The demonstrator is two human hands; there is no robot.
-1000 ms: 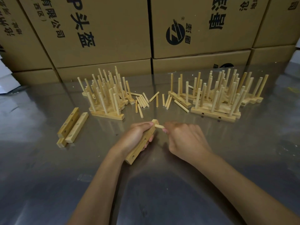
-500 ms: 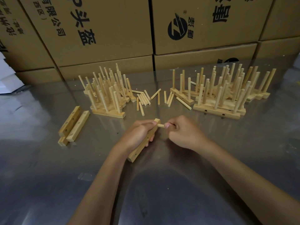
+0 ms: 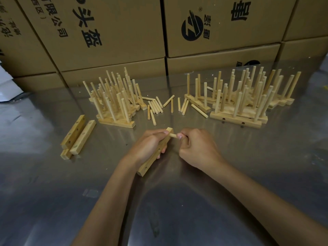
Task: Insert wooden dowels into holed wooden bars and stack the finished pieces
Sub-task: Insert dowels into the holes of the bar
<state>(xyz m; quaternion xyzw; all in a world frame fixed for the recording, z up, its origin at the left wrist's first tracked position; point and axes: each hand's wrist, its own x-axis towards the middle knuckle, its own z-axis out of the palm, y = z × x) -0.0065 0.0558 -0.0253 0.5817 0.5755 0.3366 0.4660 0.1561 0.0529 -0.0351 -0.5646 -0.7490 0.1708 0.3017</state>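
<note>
At the far left of the metal table point(image 3: 53, 201) lay three bare holed bars point(image 3: 78, 134), two side by side and a short end of a third showing beneath them, none with dowels in. Just right of them and farther back stood the left stack of finished pieces point(image 3: 115, 103), its dowels pointing up in a dense cluster. Between that stack and the next, loose dowels point(image 3: 156, 106) lay scattered flat on the table.

In front of these, nearer the camera, the left hand point(image 3: 148, 147) was wrapped around a wooden bar point(image 3: 152, 161), fingers curled over its upper half and thumb pressed near its far end; the bar slanted from lower left to upper right, its near end resting close to the table. A dowel point(image 3: 173, 135) stuck out sideways from the bar's far end, and the right hand point(image 3: 197, 150) had its fingers curled around the dowel's other end, thumb and forefinger pinching it. How deep the dowel sat in the hole was hard to tell, since the fingers covered the joint.

To the right stood the right stack of finished pieces point(image 3: 243, 100), wider and more spread out. Cardboard boxes point(image 3: 115, 32) with printed characters lined the back edge.
</note>
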